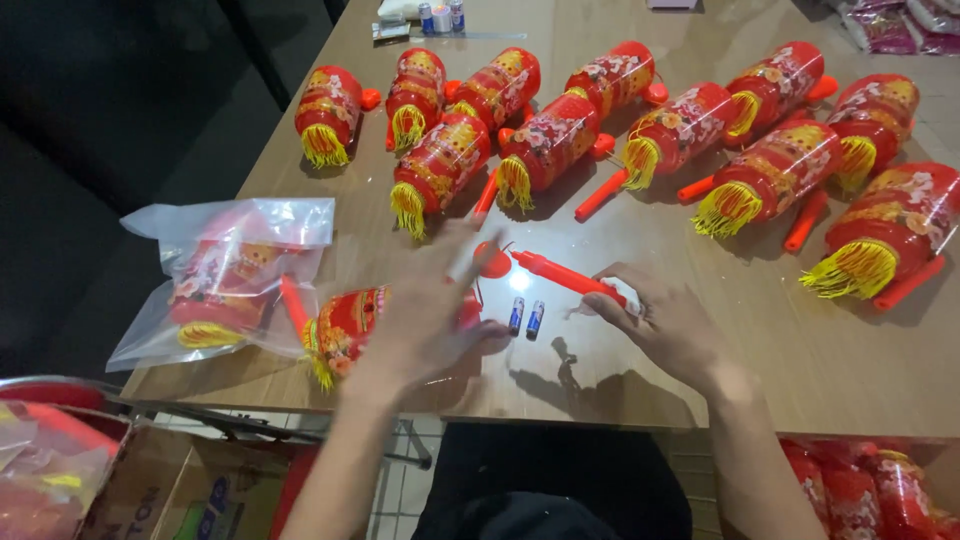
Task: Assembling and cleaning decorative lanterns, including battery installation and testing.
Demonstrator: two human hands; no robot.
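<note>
- Box [150, 490]: cardboard, below the table edge at far left, partly seen.
- Bag [225, 275]: clear plastic, lying on the table [800, 370] at left, with a red lantern inside.
- Flat lantern [345, 325]: red with yellow fringe, just right of the bag, partly under the left hand.
- Left hand [425, 320]: open, fingers spread and blurred; it lies over the flat lantern and grips nothing that can be seen.
- Batteries [525, 317]: two small cells side by side on the table, between the hands, just beside the left fingertips.
- Handle [560, 275]: red stick, slanting up-left from the right hand.
- Right hand [665, 325]: closed around the handle's lower end.
- Lanterns [545, 145]: about a dozen finished red cylinders with yellow tassels, in rows across the far side of the table.
</note>
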